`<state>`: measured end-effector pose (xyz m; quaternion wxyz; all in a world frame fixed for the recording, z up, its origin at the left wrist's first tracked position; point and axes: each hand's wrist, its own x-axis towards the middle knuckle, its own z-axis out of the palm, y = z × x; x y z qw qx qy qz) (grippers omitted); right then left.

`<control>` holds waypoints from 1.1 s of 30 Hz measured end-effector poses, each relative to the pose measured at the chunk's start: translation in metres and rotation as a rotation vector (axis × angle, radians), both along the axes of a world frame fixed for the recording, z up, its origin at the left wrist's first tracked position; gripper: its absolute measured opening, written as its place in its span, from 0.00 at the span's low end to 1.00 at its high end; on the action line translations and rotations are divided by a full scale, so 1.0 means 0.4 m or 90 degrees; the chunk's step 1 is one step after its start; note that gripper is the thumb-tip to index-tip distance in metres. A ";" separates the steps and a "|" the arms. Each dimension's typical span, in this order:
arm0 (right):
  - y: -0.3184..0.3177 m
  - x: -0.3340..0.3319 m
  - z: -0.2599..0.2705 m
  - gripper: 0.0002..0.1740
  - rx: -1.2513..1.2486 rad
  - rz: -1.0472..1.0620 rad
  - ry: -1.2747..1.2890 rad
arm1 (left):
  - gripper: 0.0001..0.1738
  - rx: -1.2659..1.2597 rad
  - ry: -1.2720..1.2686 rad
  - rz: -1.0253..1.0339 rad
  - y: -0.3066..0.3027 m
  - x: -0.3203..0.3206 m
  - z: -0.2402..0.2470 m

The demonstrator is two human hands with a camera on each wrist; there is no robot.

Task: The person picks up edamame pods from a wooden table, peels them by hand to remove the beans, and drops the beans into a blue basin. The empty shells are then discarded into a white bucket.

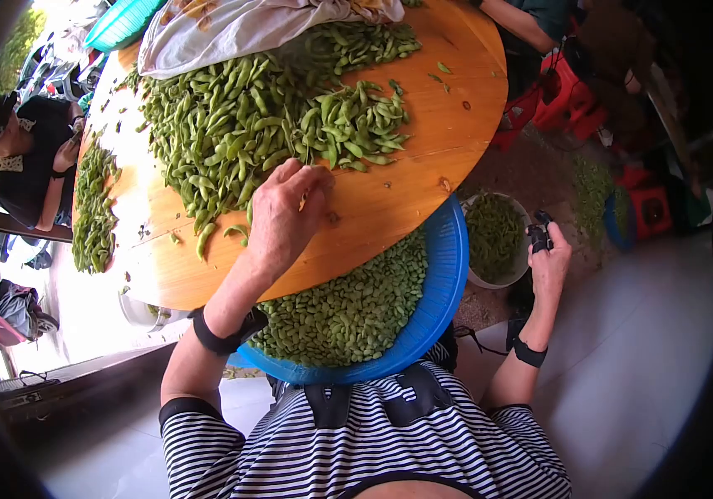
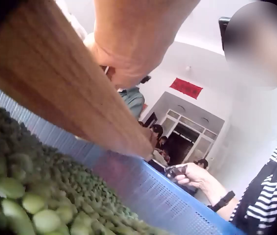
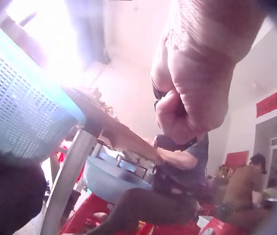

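Green soybean pods (image 1: 231, 125) lie in a large heap on the round wooden table (image 1: 431, 108). At the heap's near edge is my left hand (image 1: 280, 218), its fingers bent down by the pods; what lies under the fingertips is hidden. Below the table edge, a blue basket (image 1: 448, 274) at my lap holds many shelled green beans (image 1: 340, 312). My right hand (image 1: 549, 262) hovers off to the right, beside a pale bucket (image 1: 498, 285) of green pods or hulls. Black covers (image 1: 538, 239) wrap some of its bent fingers, and I cannot tell whether it pinches anything.
A pale cloth (image 1: 231, 37) partly covers the heap's far side, near a turquoise basket (image 1: 119, 25). Another person (image 1: 36, 158) sits at the left near a smaller row of pods (image 1: 94, 208). Red stools (image 1: 568, 91) stand at the right; the table edge overhangs my basket.
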<state>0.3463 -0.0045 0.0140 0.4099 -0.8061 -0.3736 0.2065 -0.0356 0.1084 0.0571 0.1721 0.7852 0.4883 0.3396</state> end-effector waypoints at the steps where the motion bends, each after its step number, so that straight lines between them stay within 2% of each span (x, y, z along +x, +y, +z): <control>1: 0.003 -0.017 0.012 0.14 0.009 0.005 0.038 | 0.11 0.001 -0.001 0.001 0.010 0.001 -0.006; 3: 0.014 -0.041 0.032 0.13 -0.006 0.033 0.041 | 0.06 -0.014 0.092 0.037 0.022 0.013 -0.012; 7: 0.031 -0.098 0.075 0.10 0.021 0.112 0.005 | 0.06 -0.006 0.150 0.077 0.031 0.024 -0.006; 9: 0.030 -0.113 0.087 0.10 0.025 0.128 -0.019 | 0.08 -0.065 0.181 0.155 0.032 0.017 -0.004; 11: 0.028 -0.138 0.096 0.10 0.076 0.151 0.006 | 0.08 -0.037 0.175 0.133 0.032 -0.008 -0.012; 13: 0.024 -0.162 0.112 0.09 0.050 0.172 0.026 | 0.09 -0.009 0.170 0.113 0.027 -0.015 -0.018; 17: 0.027 -0.241 0.166 0.07 0.128 0.297 0.013 | 0.07 0.121 0.131 0.039 0.005 0.002 0.006; 19: 0.026 -0.275 0.184 0.08 0.119 0.337 0.113 | 0.06 0.177 0.096 -0.004 -0.015 0.023 0.037; 22: 0.027 -0.342 0.214 0.09 0.097 0.402 0.228 | 0.02 -0.266 -0.172 -0.090 -0.058 0.048 0.077; 23: 0.030 -0.335 0.198 0.08 0.096 0.487 0.265 | 0.02 -0.266 -0.174 -0.093 -0.068 0.052 0.073; 25: 0.035 -0.370 0.202 0.07 0.036 0.472 0.393 | 0.03 -0.507 -0.452 -0.228 -0.088 0.056 0.059; 26: 0.034 -0.387 0.206 0.05 0.035 0.460 0.454 | 0.04 -0.558 -0.529 -0.257 -0.097 0.059 0.050; 30: 0.033 -0.403 0.195 0.05 0.036 0.468 0.548 | 0.03 -0.558 -0.597 -0.239 -0.123 0.063 0.021; 33: 0.030 -0.409 0.193 0.05 0.028 0.469 0.551 | 0.02 -0.538 -0.610 -0.243 -0.134 0.060 0.021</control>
